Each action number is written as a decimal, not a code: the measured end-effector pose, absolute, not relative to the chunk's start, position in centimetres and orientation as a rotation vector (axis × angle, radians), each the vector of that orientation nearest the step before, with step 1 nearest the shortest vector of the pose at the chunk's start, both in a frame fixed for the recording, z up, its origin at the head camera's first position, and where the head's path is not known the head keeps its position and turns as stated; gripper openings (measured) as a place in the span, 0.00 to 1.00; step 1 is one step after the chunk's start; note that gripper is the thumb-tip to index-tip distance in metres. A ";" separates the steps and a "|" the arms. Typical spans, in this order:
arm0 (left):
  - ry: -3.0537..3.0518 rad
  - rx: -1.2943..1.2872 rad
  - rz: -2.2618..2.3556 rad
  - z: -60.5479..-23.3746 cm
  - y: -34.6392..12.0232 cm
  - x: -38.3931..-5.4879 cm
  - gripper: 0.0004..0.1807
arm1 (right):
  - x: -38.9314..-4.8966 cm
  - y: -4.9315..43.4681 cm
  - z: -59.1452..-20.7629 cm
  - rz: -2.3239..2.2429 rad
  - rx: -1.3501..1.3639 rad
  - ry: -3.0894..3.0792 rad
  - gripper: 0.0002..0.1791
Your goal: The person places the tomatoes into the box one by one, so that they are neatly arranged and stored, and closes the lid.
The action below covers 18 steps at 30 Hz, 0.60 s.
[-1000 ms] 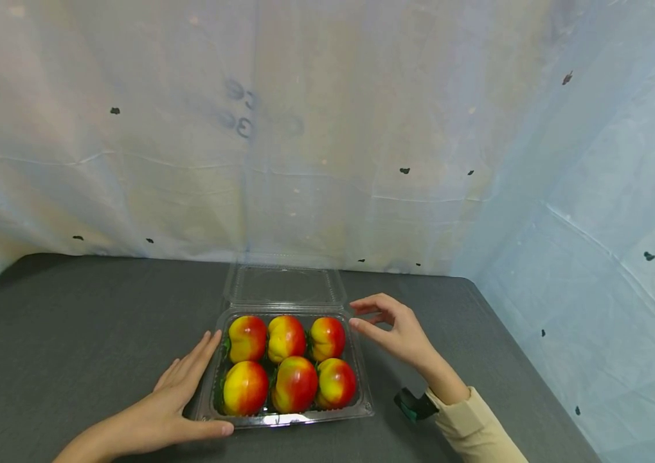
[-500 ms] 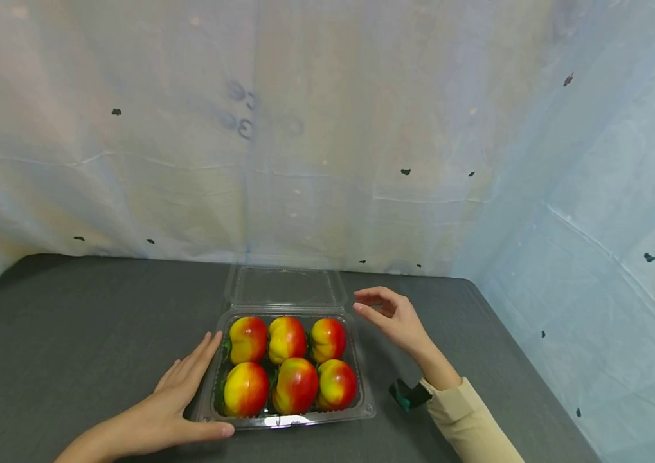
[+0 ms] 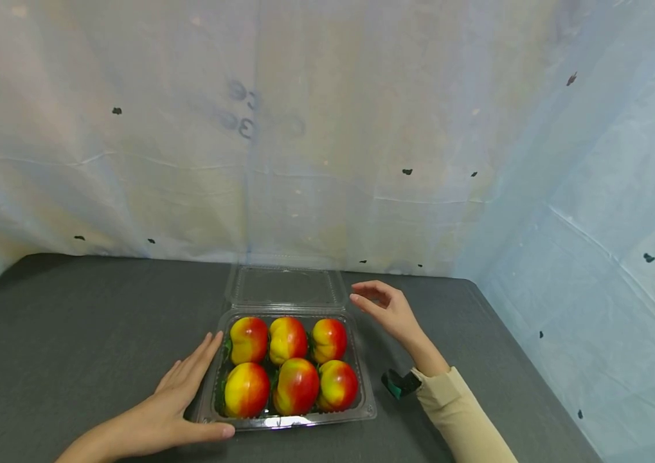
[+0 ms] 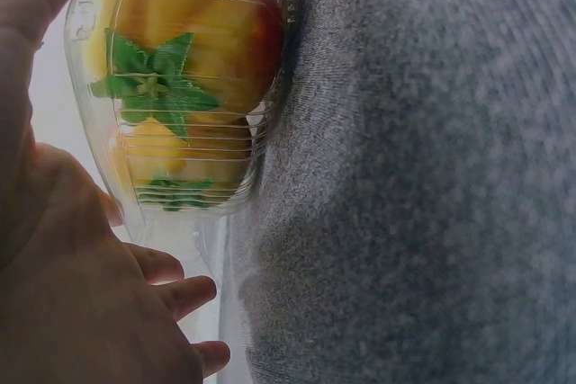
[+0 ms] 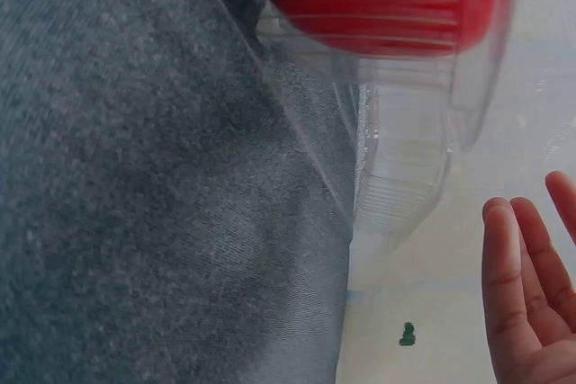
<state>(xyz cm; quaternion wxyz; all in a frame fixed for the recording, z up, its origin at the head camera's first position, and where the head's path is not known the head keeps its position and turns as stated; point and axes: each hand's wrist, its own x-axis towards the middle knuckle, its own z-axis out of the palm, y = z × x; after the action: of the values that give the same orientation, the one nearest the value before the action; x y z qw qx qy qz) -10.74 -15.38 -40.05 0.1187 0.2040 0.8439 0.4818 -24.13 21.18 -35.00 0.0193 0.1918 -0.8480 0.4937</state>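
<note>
A clear plastic clamshell box (image 3: 366, 392) sits on the dark table, its lid (image 3: 287, 287) folded back toward the rear. Inside lie several glossy red-and-yellow fruits (image 3: 296, 386) in two rows; the left wrist view shows green leafy tops (image 4: 155, 85) on them through the box wall. My left hand (image 3: 173, 402) rests against the box's left side, fingers straight along it and thumb at the front left corner. Beyond the right rear corner, my right hand (image 3: 387, 312) hovers with loosely bent fingers and nothing in them. The right wrist view shows its fingers (image 5: 511, 285) apart from the box.
The dark grey table (image 3: 101, 321) runs back to a hanging whitish plastic sheet (image 3: 327, 128) with dark spots. Another bluish sheet (image 3: 610, 225) closes off the right side. A black strap device (image 3: 401, 384) sits by the right sleeve (image 3: 460, 411).
My right hand has moved a little farther back, from beside the fruits to level with the lid's hinge side. The left hand, box and fruits stay where they were.
</note>
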 end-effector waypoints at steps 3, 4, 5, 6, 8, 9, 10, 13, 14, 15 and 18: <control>2.463 0.591 1.407 -40.0 -15.3 -10.7 0.62 | -24.3 21.1 -35.2 1.558 0.585 -2.644 0.19; 2.460 0.586 1.411 -40.0 -15.3 -10.7 0.62 | -24.4 21.1 -35.2 1.568 0.584 -2.646 0.20; 2.459 0.581 1.414 -40.0 -15.3 -10.7 0.62 | -24.5 21.1 -35.3 1.575 0.583 -2.648 0.21; 2.463 0.575 1.413 -40.0 -15.2 -10.7 0.62 | -24.5 21.1 -35.4 1.580 0.580 -2.650 0.21; 2.464 0.562 1.415 -40.0 -15.1 -10.7 0.63 | -24.6 21.1 -35.5 1.582 0.573 -2.657 0.22; 2.466 0.558 1.413 -40.0 -15.1 -10.7 0.63 | -24.7 21.1 -35.5 1.581 0.566 -2.661 0.22; 2.467 0.556 1.411 -40.0 -15.1 -10.7 0.63 | -24.8 21.1 -35.5 1.578 0.558 -2.667 0.22; 2.468 0.554 1.411 -39.9 -15.1 -10.7 0.64 | -25.2 21.0 -35.7 1.561 0.523 -2.684 0.23; 2.469 0.555 1.411 -39.9 -15.1 -10.7 0.64 | -25.3 21.0 -35.8 1.556 0.508 -2.686 0.23; 2.470 0.554 1.410 -39.9 -15.1 -10.7 0.64 | -25.3 20.9 -35.8 1.549 0.494 -2.686 0.24; 2.472 0.550 1.409 -40.0 -15.0 -10.7 0.64 | -25.6 20.7 -36.1 1.523 0.459 -2.693 0.24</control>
<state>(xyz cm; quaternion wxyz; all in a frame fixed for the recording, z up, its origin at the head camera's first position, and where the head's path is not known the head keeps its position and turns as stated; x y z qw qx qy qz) -10.73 -15.04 -39.96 0.1217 0.1882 0.8467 0.4826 -25.64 20.75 -36.09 0.0069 0.1468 -0.8610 0.4869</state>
